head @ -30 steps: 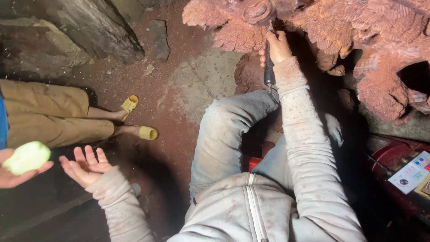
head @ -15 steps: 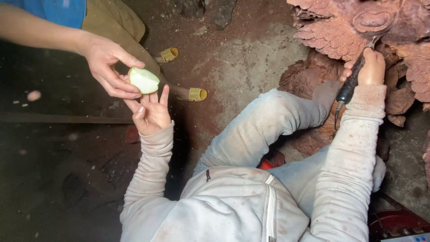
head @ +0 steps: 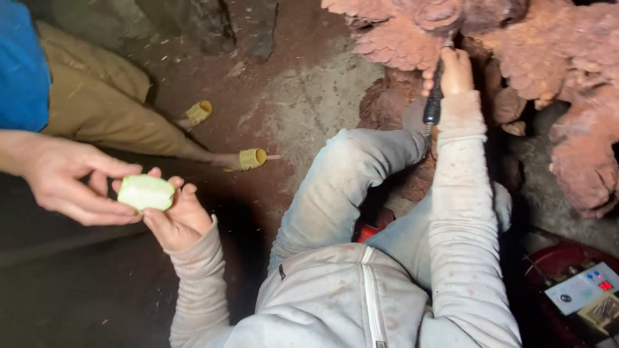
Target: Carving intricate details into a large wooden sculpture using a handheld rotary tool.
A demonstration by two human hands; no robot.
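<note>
Dusty reddish floor: the pale green wedge (head: 147, 192) lies on the left hand's (head: 177, 219) open fingertips, long axis crosswise, a co-worker's hand (head: 64, 183) apparently pinching it; the right hand (head: 455, 69), well apart, grips a dark tool (head: 432, 103).

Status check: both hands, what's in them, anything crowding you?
Left hand open under pale green piece, another person's hand gripping it too. Right hand shut on dark carving tool at reddish wood carving.

Pale green fruit piece (head: 146, 192), reddish-brown carving (head: 567, 51)
</note>
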